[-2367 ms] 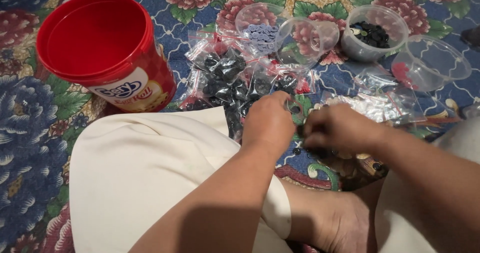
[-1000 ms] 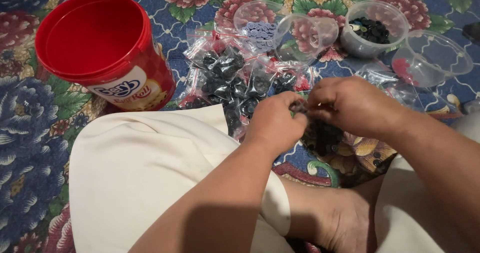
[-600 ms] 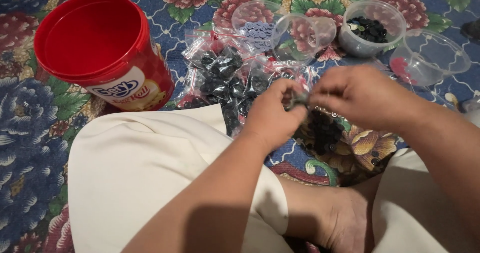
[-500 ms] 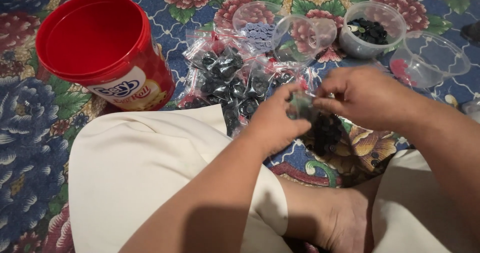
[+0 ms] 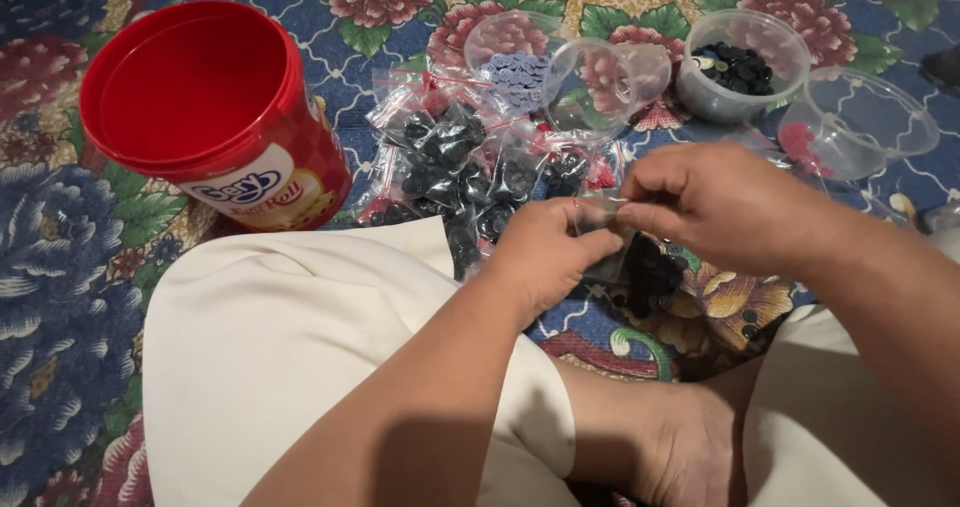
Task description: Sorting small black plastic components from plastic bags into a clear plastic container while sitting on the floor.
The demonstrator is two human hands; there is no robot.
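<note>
Both hands meet at centre frame, slightly right. Left hand (image 5: 545, 257) and right hand (image 5: 715, 207) both pinch the top edge of a small clear plastic bag (image 5: 600, 237) between thumb and fingertips, fingers pressed together on it from either side. The bag hangs just above the floral mat (image 5: 60, 267); its contents look dark, probably small black buttons or beads, but it's partly hidden by the fingers so hard to confirm. Directly below and right of the bag, a loose pile of small black pieces (image 5: 655, 277) lies on the mat. Just above the hands, centre frame, a heap of filled clear bags (image 5: 460, 167) with the same dark pieces, touching and overlapping each other. Upper left: an open red round tub (image 5: 215, 117), tilted toward the camera, inside looks bare. Along the top edge: a clear cup with pale bluish pieces (image 5: 510, 62), a clear cup lying on its side (image 5: 605, 82) just beside it, a clear bowl of black pieces (image 5: 740, 62) further right, and a clear bowl with something red in it (image 5: 855, 127) at upper right. Person's knee in cream fabric (image 5: 320, 357) fills lower left, bare foot (image 5: 680, 447) at bottom centre.
</note>
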